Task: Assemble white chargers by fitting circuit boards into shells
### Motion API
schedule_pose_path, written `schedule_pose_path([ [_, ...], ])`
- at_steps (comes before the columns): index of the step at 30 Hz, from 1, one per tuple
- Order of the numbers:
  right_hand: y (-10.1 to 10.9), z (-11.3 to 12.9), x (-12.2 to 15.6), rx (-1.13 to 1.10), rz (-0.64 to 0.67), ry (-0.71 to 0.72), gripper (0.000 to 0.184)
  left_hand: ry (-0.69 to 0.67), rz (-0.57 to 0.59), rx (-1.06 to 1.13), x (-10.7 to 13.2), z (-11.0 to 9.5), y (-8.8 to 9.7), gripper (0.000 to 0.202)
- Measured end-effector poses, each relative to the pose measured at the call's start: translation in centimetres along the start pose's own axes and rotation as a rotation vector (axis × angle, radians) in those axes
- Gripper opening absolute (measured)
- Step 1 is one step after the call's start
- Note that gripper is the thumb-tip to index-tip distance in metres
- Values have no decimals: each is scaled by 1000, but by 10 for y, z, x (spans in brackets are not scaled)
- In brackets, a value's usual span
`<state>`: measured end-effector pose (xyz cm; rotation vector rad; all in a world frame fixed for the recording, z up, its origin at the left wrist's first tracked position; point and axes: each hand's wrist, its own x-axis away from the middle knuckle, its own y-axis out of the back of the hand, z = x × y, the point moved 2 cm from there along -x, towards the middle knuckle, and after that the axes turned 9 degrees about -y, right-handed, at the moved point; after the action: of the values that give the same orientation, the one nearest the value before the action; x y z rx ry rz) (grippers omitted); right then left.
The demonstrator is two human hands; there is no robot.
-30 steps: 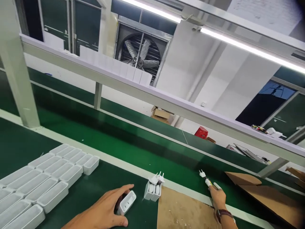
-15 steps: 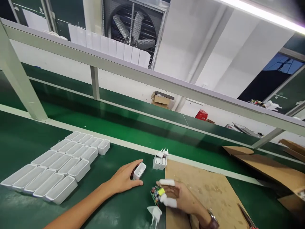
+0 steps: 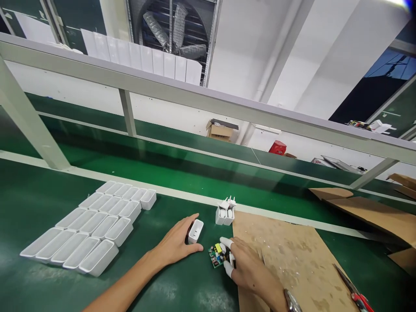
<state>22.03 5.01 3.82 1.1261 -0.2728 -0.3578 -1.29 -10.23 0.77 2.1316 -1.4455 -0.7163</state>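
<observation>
My left hand [image 3: 177, 240] curls around a small white charger casing [image 3: 196, 232], whose open end faces up and shows two small slots inside. Its thumb and index finger extend on either side of the casing. White finger cots cover the thumb and a fingertip of my right hand [image 3: 250, 268], which grips a small green circuit board [image 3: 217, 255] with a yellow part on top. A white piece is partly hidden under those fingers. Behind stand two white casings [image 3: 224, 215] with pronged plug parts in their tops.
Rows of empty white casings [image 3: 107, 212] stand on the green bench at left. A stained cardboard sheet [image 3: 292, 255] lies at right, with red-handled scissors [image 3: 354, 290] at its edge. Folded cardboard [image 3: 373, 214] and a metal frame rail [image 3: 195, 104] are beyond.
My right hand has turned over, and the white two-pin plug that hung below the board is no longer plainly visible. The left hand keeps its pose around the casing. The view has shifted slightly.
</observation>
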Motion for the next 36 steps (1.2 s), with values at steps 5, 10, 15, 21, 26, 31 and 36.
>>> schedule_pose_path([
  [5, -8, -5, -16, -160, -39, 158, 77, 1, -6, 76, 2, -3, 3, 104],
  [10, -15, -6, -22, -299, 7, 135, 71, -41, 43, 169, 4, -5, 9, 97],
  [15, -25, -15, -19, -542, -113, 10, 65, 21, 60, 159, 2, 2, 10, 91],
  [21, -20, -4, -16, -662, -361, 142, 64, -163, -11, 50, -3, -4, 2, 87],
  [26, -13, 9, -10, -558, -411, 161, 67, -316, -43, -1, -6, -13, -6, 84],
  [31, -18, 9, -7, -381, -524, 119, 68, -356, -55, -43, -7, -15, -8, 84],
  [36, -23, 8, -5, -262, -519, 183, 73, -397, -76, -83, -7, -15, -8, 83],
])
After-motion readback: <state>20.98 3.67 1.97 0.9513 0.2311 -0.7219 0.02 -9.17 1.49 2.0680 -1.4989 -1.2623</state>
